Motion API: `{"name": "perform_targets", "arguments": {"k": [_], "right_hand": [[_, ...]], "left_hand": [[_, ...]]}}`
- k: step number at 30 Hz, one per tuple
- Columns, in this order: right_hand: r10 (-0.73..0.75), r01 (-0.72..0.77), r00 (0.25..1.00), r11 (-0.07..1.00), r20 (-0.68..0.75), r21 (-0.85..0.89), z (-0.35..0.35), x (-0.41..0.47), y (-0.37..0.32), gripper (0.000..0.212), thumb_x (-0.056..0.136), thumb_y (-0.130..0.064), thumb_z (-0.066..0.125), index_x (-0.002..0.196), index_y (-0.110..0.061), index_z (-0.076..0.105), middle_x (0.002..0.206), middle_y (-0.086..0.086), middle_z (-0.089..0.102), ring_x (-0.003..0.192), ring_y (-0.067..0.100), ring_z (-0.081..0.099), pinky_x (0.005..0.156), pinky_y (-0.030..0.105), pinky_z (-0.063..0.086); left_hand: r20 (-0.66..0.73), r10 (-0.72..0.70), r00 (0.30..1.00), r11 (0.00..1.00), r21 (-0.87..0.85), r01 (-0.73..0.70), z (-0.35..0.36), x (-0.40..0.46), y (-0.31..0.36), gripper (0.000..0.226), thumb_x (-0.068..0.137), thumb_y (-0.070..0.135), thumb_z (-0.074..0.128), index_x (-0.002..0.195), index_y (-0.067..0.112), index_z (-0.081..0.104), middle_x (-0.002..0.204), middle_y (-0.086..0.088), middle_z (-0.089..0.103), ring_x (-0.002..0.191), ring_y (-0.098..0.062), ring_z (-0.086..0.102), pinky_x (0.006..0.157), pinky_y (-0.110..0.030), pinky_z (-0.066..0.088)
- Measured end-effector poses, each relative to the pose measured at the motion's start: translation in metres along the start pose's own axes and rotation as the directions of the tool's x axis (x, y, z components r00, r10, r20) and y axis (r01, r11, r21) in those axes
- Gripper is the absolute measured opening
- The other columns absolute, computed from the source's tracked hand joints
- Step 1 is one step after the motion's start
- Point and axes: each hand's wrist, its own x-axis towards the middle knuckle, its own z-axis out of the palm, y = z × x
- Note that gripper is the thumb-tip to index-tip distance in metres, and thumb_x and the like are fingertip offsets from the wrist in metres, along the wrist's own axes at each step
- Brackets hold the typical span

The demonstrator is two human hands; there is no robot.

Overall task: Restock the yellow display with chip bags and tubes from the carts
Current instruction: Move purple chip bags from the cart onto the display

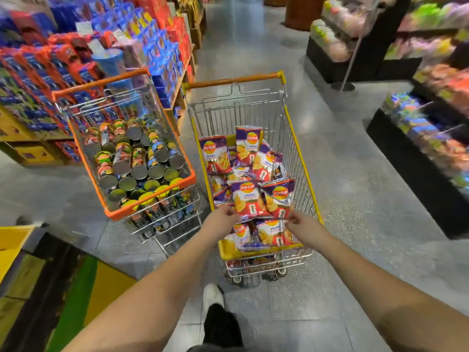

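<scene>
Holding chip bags [250, 199] over yellow cart [302, 158], tubes [138, 158] filling orange cart [83, 158]

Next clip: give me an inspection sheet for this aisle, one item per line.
Surface: grey speckled floor.
Job's things: chip bags fill the yellow cart; tubes fill the orange cart; yellow display at left edge.
Clutter: nothing seen.
Hands: left hand and right hand each pinch a bag's lower edge.
Cables: nothing seen.
Surroundings: stocked shelves on both sides, blurred.
</scene>
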Motion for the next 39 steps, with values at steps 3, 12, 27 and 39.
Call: {"name": "perform_targets", "arguments": {"k": [3, 12, 27, 39], "right_hand": [[-0.001, -0.001, 1.0, 0.994, -0.014, -0.105, -0.008, 0.047, -0.003, 0.022, 0.093, -0.027, 0.056, 0.112, -0.016, 0.06, 0.096, 0.0, 0.064, 0.081, 0.019, 0.061, 0.069, 0.031, 0.047], [0.107, -0.092, 0.994, 0.873, 0.003, -0.479, -0.015, 0.199, -0.008, 0.035, 0.096, -0.021, 0.04, 0.127, -0.014, 0.055, 0.132, 0.009, 0.055, 0.119, 0.03, 0.052, 0.099, 0.035, 0.04], [0.341, -0.087, 0.937, 0.424, 0.07, -0.902, 0.017, 0.328, -0.002, 0.072, 0.095, -0.021, 0.049, 0.155, -0.026, 0.009, 0.158, 0.005, 0.02, 0.143, 0.03, 0.021, 0.115, 0.049, 0.02], [0.226, -0.035, 0.971, 0.458, 0.078, -0.888, 0.029, 0.256, 0.027, 0.046, 0.095, -0.016, 0.039, 0.139, -0.029, 0.042, 0.133, 0.001, 0.054, 0.126, 0.025, 0.044, 0.106, 0.039, 0.029]], "left_hand": [[0.052, 0.009, 0.999, 0.996, 0.085, -0.014, -0.009, 0.058, 0.004, 0.014, 0.097, 0.032, 0.049, 0.096, 0.02, 0.056, 0.083, -0.002, 0.061, 0.068, -0.017, 0.054, 0.06, -0.031, 0.042], [0.259, 0.03, 0.965, 0.956, 0.273, -0.103, -0.007, 0.246, 0.004, 0.014, 0.095, 0.027, 0.051, 0.09, 0.015, 0.056, 0.094, -0.009, 0.063, 0.076, -0.022, 0.058, 0.072, -0.035, 0.048], [0.471, -0.04, 0.881, 0.816, 0.525, -0.243, 0.033, 0.425, -0.017, 0.084, 0.082, 0.057, 0.064, 0.145, 0.012, 0.032, 0.133, -0.012, 0.051, 0.12, -0.033, 0.052, 0.097, -0.047, 0.046], [0.595, -0.139, 0.792, 0.791, 0.548, -0.273, 0.043, 0.36, -0.024, 0.054, 0.079, 0.058, 0.068, 0.097, 0.008, 0.064, 0.09, -0.008, 0.061, 0.09, -0.025, 0.061, 0.073, -0.033, 0.045]]}}
